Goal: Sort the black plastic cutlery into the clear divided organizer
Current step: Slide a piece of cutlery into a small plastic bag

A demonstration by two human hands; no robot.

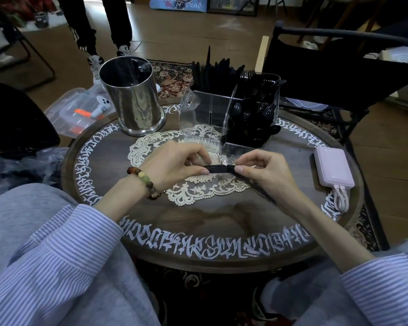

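My left hand [174, 165] and my right hand [266, 171] both pinch one black plastic cutlery piece [219, 169] just above the lace doily, in front of the clear divided organizer [198, 114]. The piece's long handle runs down and right under my right hand. The organizer stands at the table's far middle. Its right compartment is full of black spoons and forks [252, 114], its back compartment holds upright black knives [212, 71], and its front left compartment looks empty.
A shiny metal cylinder [134, 97] stands at the far left of the round dark table [210, 222]. A pink power bank [333, 167] with a cable lies at right. A black chair is behind the table, a person's legs stand farther back.
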